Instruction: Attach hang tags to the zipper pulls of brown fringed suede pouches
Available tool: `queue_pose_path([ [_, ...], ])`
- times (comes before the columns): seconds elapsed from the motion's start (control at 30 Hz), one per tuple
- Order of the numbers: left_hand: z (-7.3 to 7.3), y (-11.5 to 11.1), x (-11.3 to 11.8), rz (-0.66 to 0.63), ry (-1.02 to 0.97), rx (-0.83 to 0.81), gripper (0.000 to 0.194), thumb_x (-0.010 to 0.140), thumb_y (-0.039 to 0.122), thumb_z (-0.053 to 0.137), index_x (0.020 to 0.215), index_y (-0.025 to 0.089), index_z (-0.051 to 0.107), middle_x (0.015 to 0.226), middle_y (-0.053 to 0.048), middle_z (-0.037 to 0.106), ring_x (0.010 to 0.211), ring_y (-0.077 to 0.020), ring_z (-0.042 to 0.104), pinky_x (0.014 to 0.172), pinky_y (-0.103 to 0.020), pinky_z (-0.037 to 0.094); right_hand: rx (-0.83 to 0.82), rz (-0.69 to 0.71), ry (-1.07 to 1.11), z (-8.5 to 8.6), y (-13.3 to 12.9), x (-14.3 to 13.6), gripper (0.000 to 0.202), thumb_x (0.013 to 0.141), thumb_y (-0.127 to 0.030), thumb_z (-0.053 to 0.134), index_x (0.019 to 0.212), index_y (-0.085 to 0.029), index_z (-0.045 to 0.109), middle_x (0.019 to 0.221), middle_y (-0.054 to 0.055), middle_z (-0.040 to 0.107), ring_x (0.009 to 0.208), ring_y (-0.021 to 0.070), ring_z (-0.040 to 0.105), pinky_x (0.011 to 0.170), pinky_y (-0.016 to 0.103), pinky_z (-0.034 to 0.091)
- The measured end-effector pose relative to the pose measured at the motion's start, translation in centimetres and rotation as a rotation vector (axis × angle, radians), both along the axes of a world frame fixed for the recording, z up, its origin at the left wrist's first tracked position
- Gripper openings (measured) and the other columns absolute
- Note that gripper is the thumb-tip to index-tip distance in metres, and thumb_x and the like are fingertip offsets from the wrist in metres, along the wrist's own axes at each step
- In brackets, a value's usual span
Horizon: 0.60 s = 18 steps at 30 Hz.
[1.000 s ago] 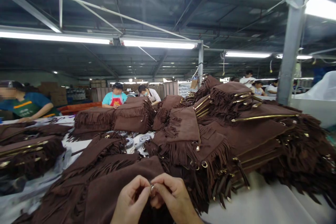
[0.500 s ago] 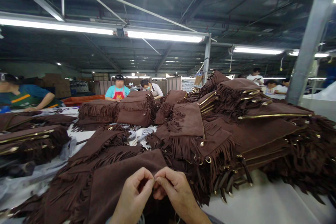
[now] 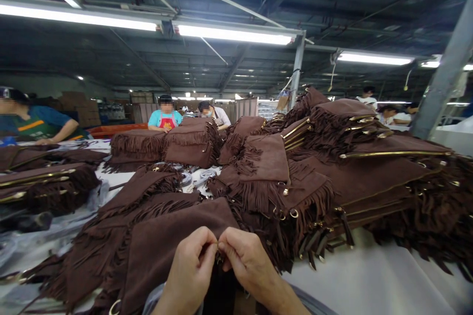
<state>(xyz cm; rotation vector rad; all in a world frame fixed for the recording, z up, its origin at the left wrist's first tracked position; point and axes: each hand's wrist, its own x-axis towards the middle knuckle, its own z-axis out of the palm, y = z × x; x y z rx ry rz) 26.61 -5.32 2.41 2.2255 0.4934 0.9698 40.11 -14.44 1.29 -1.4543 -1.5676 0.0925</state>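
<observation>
At the bottom centre my left hand (image 3: 192,263) and my right hand (image 3: 247,261) meet fingertip to fingertip, thumbs and forefingers pinched. What they grip is too small to name; a small gold-coloured glint shows just under the fingertips. Directly beyond them lies a brown suede-like bag panel (image 3: 177,241), its edge close to my left hand. Brown fringed bags (image 3: 111,251) spread out to the left. A gold ring (image 3: 115,307) shows at the lower frame edge.
A high heap of brown fringed bags with gold zips (image 3: 377,177) fills the right side of the white table (image 3: 373,275). More bag stacks (image 3: 190,140) stand at the back. Coiled clear straps (image 3: 207,173) lie between. Co-workers (image 3: 165,114) sit across the table.
The view has tilted down slightly, so the background sits higher in the picture. My hands stay pinched together, their fingers slightly shifted, and a gold glint now shows below them.
</observation>
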Motion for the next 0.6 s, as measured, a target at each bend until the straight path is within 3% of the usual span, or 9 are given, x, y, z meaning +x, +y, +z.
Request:
queue_pose_path([
  [0.17,-0.9,0.0,0.4,0.024,0.015,0.053,0.023,0.086,0.022,0.044,0.063,0.023,0.046,0.061,0.001,0.053,0.056,-0.0155,0.052,0.055,-0.025,0.037,-0.03,0.009,0.095,-0.8,0.6,-0.1,0.03,0.098,-0.027,0.044,0.069,-0.021,0.051,0.058,-0.004,0.055,0.05,0.0101,0.055,0.052,0.019,0.038],
  [0.27,-0.4,0.2,0.5,0.042,0.057,0.073,0.022,0.084,0.018,0.045,0.063,0.022,0.047,0.062,0.001,0.054,0.058,-0.0162,0.053,0.057,-0.026,0.037,-0.052,0.001,0.072,-0.8,0.7,-0.1,0.03,0.098,-0.024,0.045,0.069,-0.021,0.054,0.054,-0.004,0.055,0.049,0.0114,0.057,0.053,0.02,0.041],
  [0.37,1.2,0.9,-0.9,-0.032,0.086,0.073,0.018,0.086,0.018,0.044,0.074,0.021,0.058,0.073,-0.001,0.061,0.069,-0.0176,0.059,0.064,-0.025,0.044,0.109,-0.142,-0.112,-0.1,0.1,-0.6,0.024,0.098,-0.021,0.042,0.091,-0.019,0.064,0.083,0.007,0.07,0.076,0.0184,0.068,0.066,0.025,0.049],
  [0.43,2.2,1.8,-3.0,-0.075,0.08,0.115,0.022,0.088,0.017,0.042,0.093,0.021,0.063,0.088,-0.004,0.066,0.083,-0.0187,0.063,0.076,-0.026,0.049,0.232,-0.197,-0.276,0.0,-0.7,-1.7,0.025,0.098,-0.017,0.04,0.106,-0.019,0.064,0.107,0.013,0.069,0.095,0.022,0.068,0.077,0.028,0.05],
  [0.47,2.4,2.2,-4.3,-0.074,0.093,0.157,0.028,0.086,0.014,0.041,0.101,0.022,0.063,0.096,-0.004,0.067,0.09,-0.0192,0.064,0.082,-0.026,0.05,0.249,-0.173,-0.379,-0.2,-1.1,-2.6,0.024,0.098,-0.016,0.041,0.103,-0.021,0.064,0.106,0.011,0.07,0.092,0.0213,0.068,0.075,0.028,0.05],
  [0.53,2.1,3.1,-7.1,-0.05,0.179,0.261,0.038,0.079,0.009,0.043,0.107,0.024,0.064,0.105,-0.005,0.067,0.1,-0.0205,0.064,0.089,-0.028,0.05,0.203,-0.038,-0.615,-1.5,-1.6,-4.8,0.023,0.098,-0.02,0.047,0.081,-0.025,0.062,0.077,0.001,0.07,0.063,0.0153,0.065,0.054,0.024,0.045],
  [0.6,1.2,3.8,-9.4,-0.034,0.29,0.34,0.045,0.073,0.007,0.045,0.108,0.025,0.066,0.113,-0.005,0.068,0.106,-0.0227,0.064,0.093,-0.03,0.051,0.204,0.009,-0.836,-3.5,-1.4,-7.5,0.021,0.094,-0.031,0.058,0.073,-0.026,0.057,0.06,-0.006,0.063,0.036,0.0112,0.05,0.032,0.028,0.023],
])
